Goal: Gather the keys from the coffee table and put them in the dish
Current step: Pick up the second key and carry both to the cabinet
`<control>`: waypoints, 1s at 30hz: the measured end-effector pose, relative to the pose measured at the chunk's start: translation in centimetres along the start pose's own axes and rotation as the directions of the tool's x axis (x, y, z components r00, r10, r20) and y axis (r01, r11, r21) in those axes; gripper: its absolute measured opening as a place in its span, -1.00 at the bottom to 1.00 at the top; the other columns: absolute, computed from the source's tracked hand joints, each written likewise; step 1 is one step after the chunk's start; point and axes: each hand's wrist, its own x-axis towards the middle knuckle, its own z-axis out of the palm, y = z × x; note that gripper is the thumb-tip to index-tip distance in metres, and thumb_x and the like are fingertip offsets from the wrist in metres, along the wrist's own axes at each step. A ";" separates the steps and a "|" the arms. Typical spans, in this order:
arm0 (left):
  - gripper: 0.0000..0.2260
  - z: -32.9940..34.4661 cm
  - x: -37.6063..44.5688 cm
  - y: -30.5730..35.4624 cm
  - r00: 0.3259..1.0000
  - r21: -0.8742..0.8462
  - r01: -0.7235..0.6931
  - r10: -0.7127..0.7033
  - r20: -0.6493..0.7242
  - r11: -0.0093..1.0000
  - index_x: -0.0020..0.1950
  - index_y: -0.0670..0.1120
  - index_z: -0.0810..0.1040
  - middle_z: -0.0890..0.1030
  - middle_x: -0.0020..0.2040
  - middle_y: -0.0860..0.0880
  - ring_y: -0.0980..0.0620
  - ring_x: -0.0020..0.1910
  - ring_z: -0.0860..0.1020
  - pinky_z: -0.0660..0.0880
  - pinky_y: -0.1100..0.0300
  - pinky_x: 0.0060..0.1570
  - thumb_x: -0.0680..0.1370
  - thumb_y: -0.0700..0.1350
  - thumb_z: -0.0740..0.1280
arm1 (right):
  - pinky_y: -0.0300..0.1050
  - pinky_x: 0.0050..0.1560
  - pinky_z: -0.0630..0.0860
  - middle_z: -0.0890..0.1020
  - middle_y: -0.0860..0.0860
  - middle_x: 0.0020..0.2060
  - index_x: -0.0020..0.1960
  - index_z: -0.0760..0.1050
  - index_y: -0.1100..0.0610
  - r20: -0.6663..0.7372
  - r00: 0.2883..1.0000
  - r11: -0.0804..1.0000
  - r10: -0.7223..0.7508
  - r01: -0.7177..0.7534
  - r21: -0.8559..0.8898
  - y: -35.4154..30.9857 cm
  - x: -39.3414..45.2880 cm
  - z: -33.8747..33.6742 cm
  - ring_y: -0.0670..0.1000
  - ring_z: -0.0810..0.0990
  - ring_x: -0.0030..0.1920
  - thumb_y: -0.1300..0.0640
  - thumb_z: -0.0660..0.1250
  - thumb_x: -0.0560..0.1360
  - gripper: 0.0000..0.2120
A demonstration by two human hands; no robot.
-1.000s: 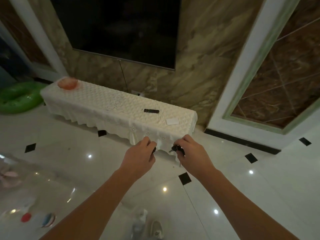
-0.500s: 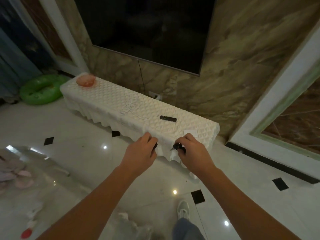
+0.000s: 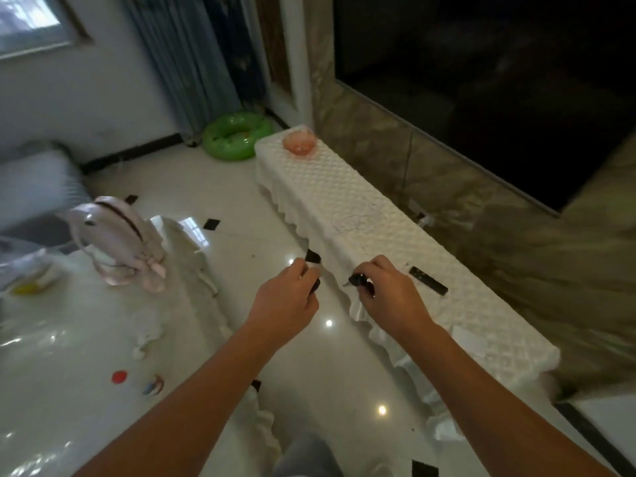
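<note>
pink bag (image 3: 117, 239) stands on the glass coffee table (image 3: 51, 339) at the left. next, the left hand (image 3: 287, 297) is closed around a dark key fob (image 3: 315, 285), and the right hand (image 3: 385, 294) grips black keys (image 3: 358, 280) above the cabinet's edge. farther right lies a remote (image 3: 428, 285) on the white cloth (image 3: 361, 201), and the orange dish (image 3: 299, 142) sits at its far end.

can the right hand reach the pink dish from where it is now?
Probably not yet. The right hand, closed on dark keys, is at the near part of the white-covered cabinet; the pink dish sits at its far end. The top between looks clear.
</note>
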 end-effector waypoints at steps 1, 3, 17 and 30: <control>-0.78 -0.2 0.2 -0.9 0.999 0.014 0.032 -0.032 -0.009 0.999 0.13 -0.06 0.51 0.48 0.00 0.00 0.04 -0.24 0.51 0.56 0.13 -0.37 0.49 -0.14 0.33 | -0.08 -0.06 0.57 0.52 -0.01 0.00 0.09 0.57 0.06 0.019 1.000 1.000 -0.023 0.023 0.008 -0.5 1.2 0.6 0.03 0.60 -0.15 0.18 0.38 0.49 -0.82; -0.78 -0.7 0.8 -3.0 0.995 0.035 0.094 -0.093 -0.030 0.995 0.12 -0.06 0.51 0.48 -0.01 0.00 0.04 -0.23 0.51 0.55 0.13 -0.39 0.48 -0.14 0.33 | -0.08 -0.06 0.56 0.52 -0.02 -0.01 0.10 0.57 0.04 0.053 0.996 0.997 -0.075 0.074 0.021 -1.4 3.9 1.8 0.04 0.60 -0.15 0.18 0.38 0.49 -0.81; -0.75 -1.9 13.5 -19.6 0.977 -0.033 0.181 -0.184 -0.109 0.983 0.17 -0.09 0.51 0.49 0.00 -0.02 0.04 -0.22 0.49 0.56 0.09 -0.35 0.49 -0.15 0.32 | -0.06 -0.08 0.60 0.52 -0.05 -0.02 0.06 0.57 0.06 0.100 0.977 0.982 -0.187 0.185 0.036 -7.0 25.5 8.1 0.00 0.60 -0.17 0.19 0.39 0.50 -0.85; -0.78 -3.9 26.5 -32.8 0.956 -0.014 0.253 -0.252 -0.154 0.967 0.13 -0.06 0.50 0.48 0.00 0.00 0.05 -0.22 0.51 0.53 0.14 -0.40 0.49 -0.14 0.34 | -0.07 -0.07 0.59 0.54 -0.03 0.01 0.09 0.58 0.08 0.115 0.961 0.967 -0.251 0.243 0.075 -10.4 44.5 13.6 0.01 0.60 -0.13 0.22 0.40 0.48 -0.81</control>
